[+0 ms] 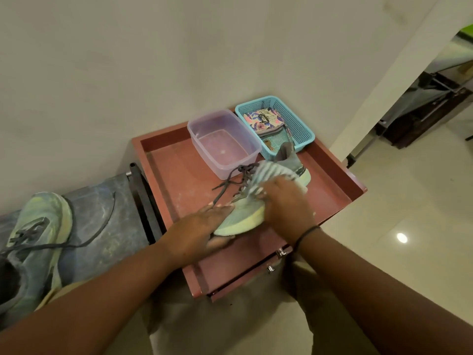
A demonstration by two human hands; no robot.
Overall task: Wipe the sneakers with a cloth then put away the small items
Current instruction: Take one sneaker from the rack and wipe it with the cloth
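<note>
A pale green sneaker [243,213] lies on the red cabinet top [179,170]. The right hand [284,203] presses a striped cloth [271,175] onto its upper, fingers closed over the cloth. The left hand [202,226] lies flat, fingers spread, steadying the toe. Behind stand a clear tub [222,142] and a blue basket [294,119] holding a patterned pouch [261,119]. A second sneaker [33,242] rests well apart on the left. No writing can be read.

Left hand [202,226] flat, fingers spread, mid-frame; right hand [286,201] curled palm-down beside it, both forearms from below.
</note>
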